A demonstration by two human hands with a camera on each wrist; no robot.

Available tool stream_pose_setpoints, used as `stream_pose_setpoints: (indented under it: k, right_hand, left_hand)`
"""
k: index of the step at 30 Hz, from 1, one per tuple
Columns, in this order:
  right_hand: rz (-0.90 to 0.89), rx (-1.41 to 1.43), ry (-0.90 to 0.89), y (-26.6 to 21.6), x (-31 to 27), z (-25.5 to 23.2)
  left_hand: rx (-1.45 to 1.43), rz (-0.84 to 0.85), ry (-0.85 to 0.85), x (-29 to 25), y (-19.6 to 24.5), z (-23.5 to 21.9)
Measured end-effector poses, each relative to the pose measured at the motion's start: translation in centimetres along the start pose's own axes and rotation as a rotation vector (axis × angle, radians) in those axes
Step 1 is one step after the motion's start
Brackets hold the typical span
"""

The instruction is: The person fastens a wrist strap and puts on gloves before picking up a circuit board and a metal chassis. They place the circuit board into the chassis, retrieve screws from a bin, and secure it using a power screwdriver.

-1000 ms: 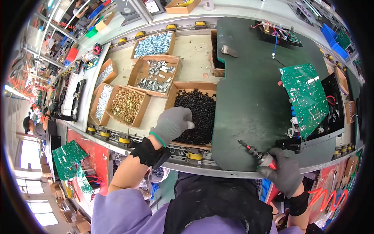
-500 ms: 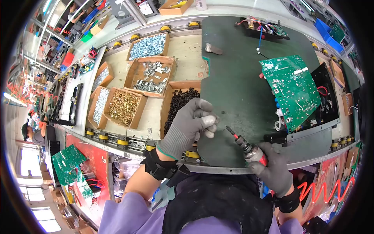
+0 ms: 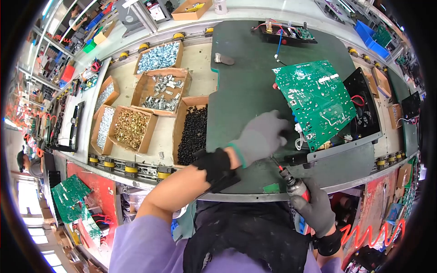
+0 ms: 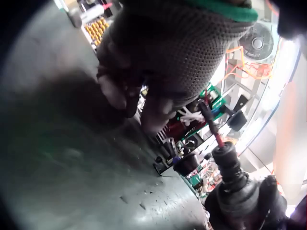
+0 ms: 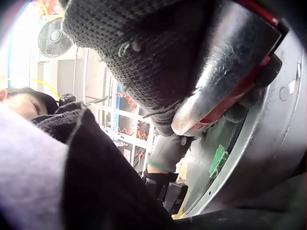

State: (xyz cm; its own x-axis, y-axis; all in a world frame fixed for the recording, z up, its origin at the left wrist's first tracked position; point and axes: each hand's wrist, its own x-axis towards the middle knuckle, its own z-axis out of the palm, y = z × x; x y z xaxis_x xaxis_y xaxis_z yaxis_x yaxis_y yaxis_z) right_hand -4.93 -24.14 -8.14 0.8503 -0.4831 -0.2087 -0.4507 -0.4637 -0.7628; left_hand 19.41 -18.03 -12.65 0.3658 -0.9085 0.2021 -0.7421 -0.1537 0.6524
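Observation:
In the head view my gloved left hand (image 3: 263, 136) is over the green mat, near the green circuit board (image 3: 316, 102). Its fingers are curled, pinching what looks like a small black screw, mostly hidden by the glove. My right hand (image 3: 316, 207) grips a power screwdriver (image 3: 297, 185) with a silver and red body at the mat's front edge. The screwdriver's bit points up and forward, close to the left hand. In the right wrist view, gloved fingers wrap the shiny screwdriver body (image 5: 218, 67). The board leans on a black metal chassis (image 3: 364, 100).
Cardboard boxes hold black screws (image 3: 193, 134), brass-coloured fasteners (image 3: 132, 128), metal clips (image 3: 165, 93) and bluish clips (image 3: 158, 57). A smaller board assembly (image 3: 289, 32) lies at the mat's far edge. A grey object (image 3: 224, 59) rests on the mat (image 3: 246, 91). Conveyor rollers (image 3: 131, 168) line the front.
My left hand has come out of the black screw box and moved right across the mat toward the circuit board. The right hand still holds the screwdriver, shifted slightly left in view.

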Motion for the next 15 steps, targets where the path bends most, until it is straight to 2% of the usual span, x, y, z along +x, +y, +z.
stream_pose_setpoints:
  k: [2, 3, 5, 9, 11, 15]
  right_hand:
    - [0.024, 0.046, 0.009, -0.1, -0.6, -0.5]
    - [0.034, 0.09, 0.01, -0.2, -0.8, -0.6]
    - [0.038, 0.106, 0.02, 0.1, -1.1, -0.5]
    - [0.047, 0.11, 0.019, 1.0, -1.6, -0.7]
    - [0.062, 0.113, 0.011, 0.8, -1.7, -0.9]
    - [0.058, 0.076, 0.017, 1.4, -1.9, -1.1]
  left_hand:
    - [0.129, 0.055, -0.182, 1.9, 0.5, 1.8]
    - [0.129, 0.054, -0.179, 2.2, 0.9, 2.2]
    - [0.321, 0.19, -0.298, 2.5, 1.7, 2.6]
    - [0.31, 0.208, -0.286, 2.7, 1.8, 3.0]
    - [0.308, 0.229, -0.203, 2.7, 1.4, 3.8]
    - [0.32, 0.198, -0.3, 2.9, 1.8, 3.5]
